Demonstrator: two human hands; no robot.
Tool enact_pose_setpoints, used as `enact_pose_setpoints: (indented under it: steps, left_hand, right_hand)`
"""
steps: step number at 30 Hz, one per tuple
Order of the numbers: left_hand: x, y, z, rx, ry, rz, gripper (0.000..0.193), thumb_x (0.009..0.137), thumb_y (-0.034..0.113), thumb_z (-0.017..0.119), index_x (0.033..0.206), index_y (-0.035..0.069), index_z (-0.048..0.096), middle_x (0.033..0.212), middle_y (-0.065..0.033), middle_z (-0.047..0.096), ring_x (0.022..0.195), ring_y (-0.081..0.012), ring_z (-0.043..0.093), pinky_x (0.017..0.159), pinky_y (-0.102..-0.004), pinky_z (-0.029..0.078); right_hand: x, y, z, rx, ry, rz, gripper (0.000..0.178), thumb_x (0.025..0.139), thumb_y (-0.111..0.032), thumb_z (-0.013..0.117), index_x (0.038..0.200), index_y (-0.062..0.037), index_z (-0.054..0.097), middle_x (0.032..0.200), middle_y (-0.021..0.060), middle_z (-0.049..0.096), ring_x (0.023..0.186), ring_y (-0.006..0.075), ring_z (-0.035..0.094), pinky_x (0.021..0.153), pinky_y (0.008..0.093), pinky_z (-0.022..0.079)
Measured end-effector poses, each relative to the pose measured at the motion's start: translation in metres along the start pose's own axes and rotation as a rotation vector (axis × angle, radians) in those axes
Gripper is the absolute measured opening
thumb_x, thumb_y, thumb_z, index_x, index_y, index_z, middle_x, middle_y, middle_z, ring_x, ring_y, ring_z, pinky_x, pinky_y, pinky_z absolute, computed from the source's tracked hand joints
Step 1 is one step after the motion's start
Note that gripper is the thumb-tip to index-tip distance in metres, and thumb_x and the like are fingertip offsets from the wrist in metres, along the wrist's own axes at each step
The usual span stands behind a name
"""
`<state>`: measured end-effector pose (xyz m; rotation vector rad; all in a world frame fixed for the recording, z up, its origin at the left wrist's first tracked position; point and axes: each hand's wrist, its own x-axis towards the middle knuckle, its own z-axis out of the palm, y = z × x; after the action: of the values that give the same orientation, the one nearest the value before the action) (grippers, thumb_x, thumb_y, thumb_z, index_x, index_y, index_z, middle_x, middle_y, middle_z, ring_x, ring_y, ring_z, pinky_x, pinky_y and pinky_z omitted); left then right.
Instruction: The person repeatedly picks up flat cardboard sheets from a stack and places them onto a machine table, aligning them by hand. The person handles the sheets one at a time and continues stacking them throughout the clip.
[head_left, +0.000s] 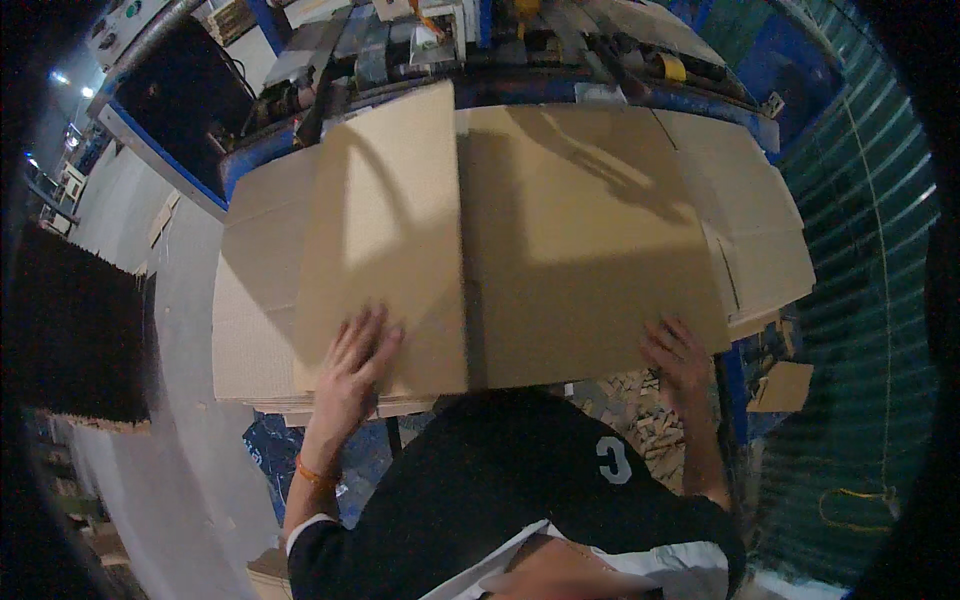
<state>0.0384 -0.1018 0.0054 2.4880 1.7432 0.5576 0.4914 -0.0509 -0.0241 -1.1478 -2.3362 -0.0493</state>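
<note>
In front of me lies a folded brown cardboard box blank [590,290], on top of other flat cardboard sheets [255,330]. Its left panel [400,240] stands a little raised along a vertical fold near the middle. My left hand [362,350] rests on the lower part of that left panel, fingers spread and the palm near the front edge. My right hand [677,358] lies at the lower right edge of the blank, fingers extended over the board. Neither hand is wrapped round anything.
A blue-framed machine [480,85] with rollers and belts stands behind the cardboard. Cardboard scraps [640,420] litter the floor below. A green corrugated wall [880,260] runs along the right. At the left, a dark stack [85,320] stands beside the grey floor [185,350].
</note>
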Motion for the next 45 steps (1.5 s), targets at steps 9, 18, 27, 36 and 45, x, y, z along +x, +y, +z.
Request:
enact_pose_setpoints:
  steps: [9, 18, 27, 36, 45]
  left_hand:
    - [0.037, -0.019, 0.002, 0.111, -0.065, 0.037, 0.056, 0.076, 0.005, 0.050, 0.130, 0.015, 0.045, 0.138, -0.0130, 0.037, 0.127, -0.0325, 0.035, 0.106, -0.0473, 0.026]
    - [0.147, -0.106, 0.033, 0.061, 0.156, 0.046, 0.067, 0.073, 0.005, 0.059, 0.135, 0.013, 0.038, 0.137, -0.0172, 0.035, 0.128, -0.0349, 0.031, 0.106, -0.0425, 0.026]
    - [0.187, -0.130, 0.024, 0.112, 0.381, -0.073, 0.061, 0.073, -0.001, 0.059, 0.131, 0.003, 0.040, 0.129, -0.0207, 0.044, 0.120, -0.0369, 0.041, 0.102, -0.0412, 0.030]
    - [-0.027, -0.162, -0.014, 0.403, 0.180, -1.069, 0.057, 0.091, 0.035, 0.047, 0.129, -0.006, 0.037, 0.128, -0.0236, 0.044, 0.115, -0.0329, 0.047, 0.094, -0.0395, 0.039]
    - [-0.158, -0.196, 0.016, -0.105, 0.661, -1.283, 0.036, 0.088, 0.037, 0.053, 0.083, 0.002, 0.058, 0.068, -0.0061, 0.053, 0.058, -0.0151, 0.047, 0.052, -0.0307, 0.040]
  right_hand:
    - [0.061, 0.037, 0.019, -0.100, -0.340, -0.139, 0.049, 0.080, -0.048, 0.051, 0.118, -0.0168, 0.055, 0.132, 0.0078, 0.045, 0.125, 0.0316, 0.038, 0.102, 0.0497, 0.028]
    - [0.199, 0.107, 0.060, -0.032, -0.407, -0.099, 0.055, 0.082, -0.045, 0.052, 0.128, -0.0146, 0.046, 0.137, 0.0064, 0.039, 0.126, 0.0270, 0.035, 0.101, 0.0420, 0.031]
    - [0.192, 0.214, 0.064, -0.119, -0.048, 0.361, 0.047, 0.084, -0.041, 0.052, 0.122, -0.0115, 0.051, 0.120, 0.0144, 0.053, 0.118, 0.0308, 0.043, 0.097, 0.0392, 0.037]
    - [-0.118, 0.452, -0.091, -0.264, 0.505, 1.437, 0.068, 0.075, -0.054, 0.057, 0.123, -0.0076, 0.049, 0.118, 0.0181, 0.054, 0.109, 0.0323, 0.051, 0.093, 0.0407, 0.040]
    - [-0.094, 0.348, -0.077, -0.108, 0.600, 1.399, 0.063, 0.080, -0.055, 0.048, 0.120, -0.0066, 0.054, 0.125, 0.0144, 0.052, 0.114, 0.0283, 0.050, 0.096, 0.0405, 0.036]
